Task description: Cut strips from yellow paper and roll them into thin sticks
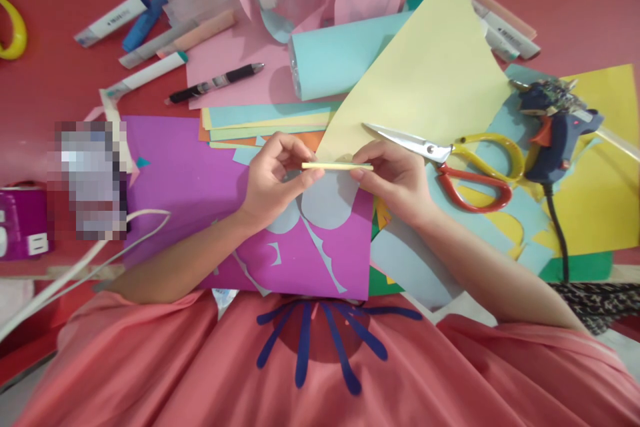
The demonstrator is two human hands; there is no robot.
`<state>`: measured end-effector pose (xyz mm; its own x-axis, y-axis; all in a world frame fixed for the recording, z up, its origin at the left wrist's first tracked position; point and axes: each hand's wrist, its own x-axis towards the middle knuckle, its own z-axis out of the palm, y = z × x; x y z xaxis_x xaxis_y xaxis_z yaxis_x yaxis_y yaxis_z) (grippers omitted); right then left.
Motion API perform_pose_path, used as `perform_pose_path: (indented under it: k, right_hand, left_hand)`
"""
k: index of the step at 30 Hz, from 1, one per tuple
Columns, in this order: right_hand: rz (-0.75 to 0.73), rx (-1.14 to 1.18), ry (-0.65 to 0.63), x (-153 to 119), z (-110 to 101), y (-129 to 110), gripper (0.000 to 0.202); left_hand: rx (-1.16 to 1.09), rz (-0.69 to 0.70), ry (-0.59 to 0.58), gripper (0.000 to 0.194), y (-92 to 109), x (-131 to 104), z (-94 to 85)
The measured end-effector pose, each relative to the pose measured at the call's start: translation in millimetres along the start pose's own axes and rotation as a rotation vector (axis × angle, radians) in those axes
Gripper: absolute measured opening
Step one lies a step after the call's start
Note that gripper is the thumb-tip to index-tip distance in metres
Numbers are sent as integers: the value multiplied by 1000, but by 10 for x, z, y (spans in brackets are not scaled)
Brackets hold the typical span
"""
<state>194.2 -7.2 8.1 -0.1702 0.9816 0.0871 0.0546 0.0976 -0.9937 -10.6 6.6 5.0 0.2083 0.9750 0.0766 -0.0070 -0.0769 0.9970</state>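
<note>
Between my two hands is a thin, pale yellow folded paper strip (336, 166), seen edge-on. My left hand (280, 180) pinches its left end between thumb and fingers. At the other end my right hand (393, 177) pinches it the same way. Below the strip, grey-blue paper circles (327, 203) and curved offcuts lie on a purple sheet (200, 193). Scissors (433, 150) with one yellow and one red handle rest, blades parted, just right of my right hand. A large cream sheet (415, 73) spreads out behind both hands.
A glue gun (563, 140) with its cord lies right, over yellow paper (610, 167). A blue paper-wrapped bottle (345, 57) lies behind. Markers (150, 77) and a black pen (215, 83) are back left. A white cable (90, 253) crosses the left side, near a blurred-out object (93, 180).
</note>
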Motion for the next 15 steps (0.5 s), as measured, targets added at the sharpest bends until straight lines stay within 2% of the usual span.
perform_pose_path:
  k: [6, 15]
  right_hand:
    - [26, -20, -80, -21, 4, 11, 30]
    - [-2, -30, -89, -20, 13, 38, 29]
  left_hand:
    - [-21, 21, -179, 43, 24, -38, 10]
    - [30, -5, -185, 46, 33, -42, 4]
